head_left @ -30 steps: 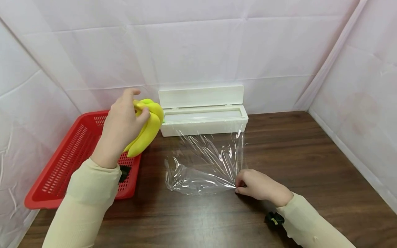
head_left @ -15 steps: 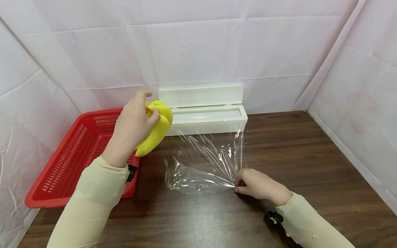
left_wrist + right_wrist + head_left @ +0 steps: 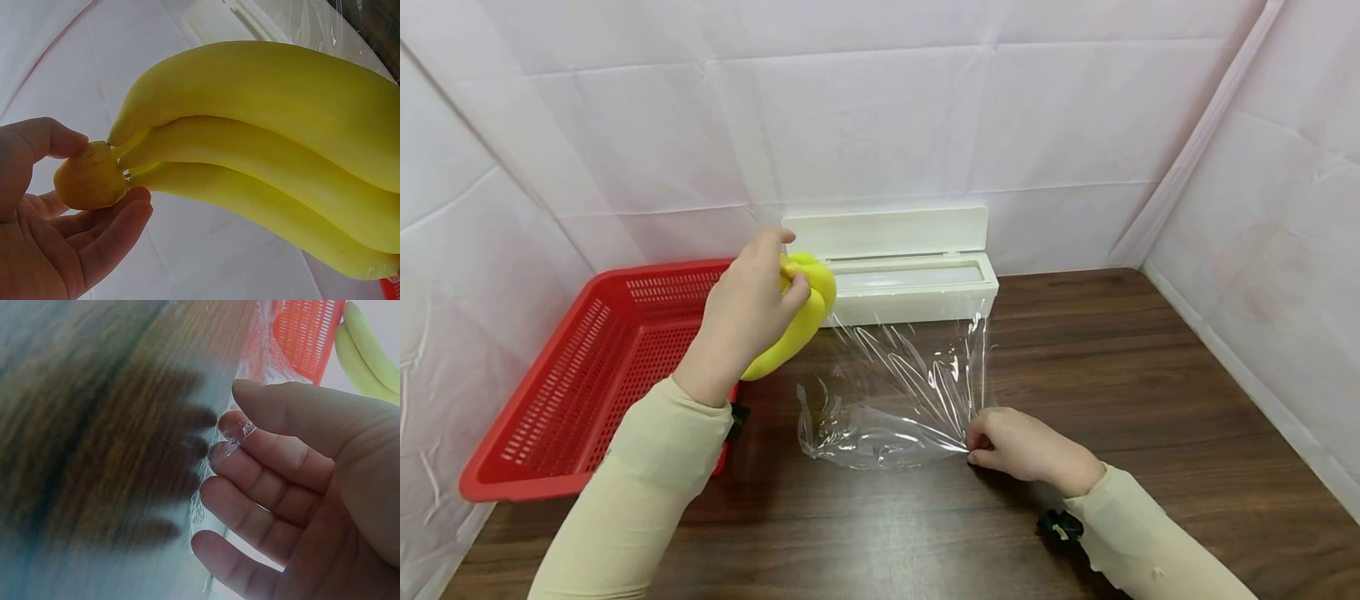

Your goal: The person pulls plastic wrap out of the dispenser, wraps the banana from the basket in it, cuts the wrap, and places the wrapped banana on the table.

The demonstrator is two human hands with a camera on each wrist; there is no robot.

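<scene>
Wood-grain surface (image 3: 1112,367), brown. Red plastic basket (image 3: 559,387) along left edge, sides perforated. White cling-film dispenser (image 3: 917,275) by middle of back edge, lid raised. Clear cling film (image 3: 895,400) running from it toward front edge, creased, glossy. Banana bunch (image 3: 801,321) held above surface, between basket and dispenser's left end (three bananas show up close). Left grip (image 3: 748,304): stem (image 3: 90,178) pinched between thumb and fingers. Right grip (image 3: 1022,446): pinching film's near right corner, low at surface.
</scene>
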